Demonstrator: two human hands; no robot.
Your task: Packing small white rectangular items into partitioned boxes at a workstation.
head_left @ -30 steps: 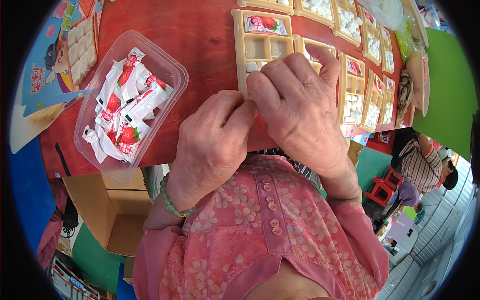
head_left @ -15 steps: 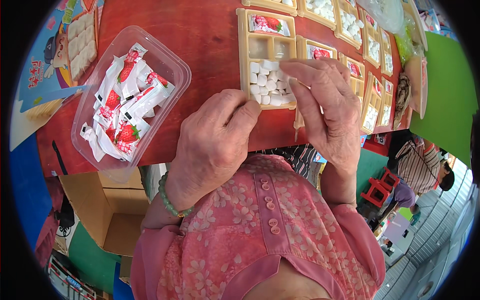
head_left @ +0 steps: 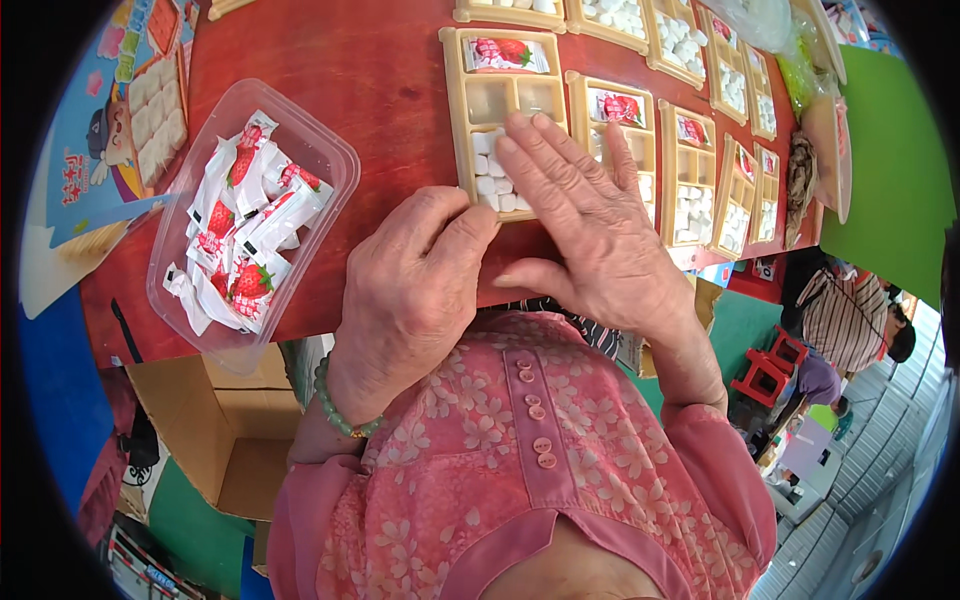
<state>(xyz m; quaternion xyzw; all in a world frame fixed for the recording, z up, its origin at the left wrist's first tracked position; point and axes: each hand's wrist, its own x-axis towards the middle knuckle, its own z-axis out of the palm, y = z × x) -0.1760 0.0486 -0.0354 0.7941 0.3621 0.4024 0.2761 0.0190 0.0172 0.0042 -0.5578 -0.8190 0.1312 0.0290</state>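
Observation:
A beige compartment tray [head_left: 457, 95] lies on the red table in front of me. Its top slot holds a strawberry-printed sachet [head_left: 507, 54], and small white pillow-shaped pieces [head_left: 488, 168] fill its near compartment. Two smaller compartments between them are bare. My left hand [head_left: 410, 290] is closed at the tray's near left corner, thumb and curled fingers against its edge. Flat and with fingers stretched, my right hand [head_left: 590, 220] rests over the white pieces and covers many of them. Nothing shows in its grasp.
To the left stands a clear plastic tub [head_left: 345, 170] of strawberry-printed sachets, beside a colourful printed box [head_left: 110, 150]. More filled beige trays [head_left: 690, 180] line the right and far side. An open cardboard box [head_left: 215, 430] sits below the table edge. Another person [head_left: 845, 320] is at the right.
My right hand has gone from a loose pinch above the tray to lying flat on the white pieces. My left hand stays at the tray corner. The whole view has shifted slightly.

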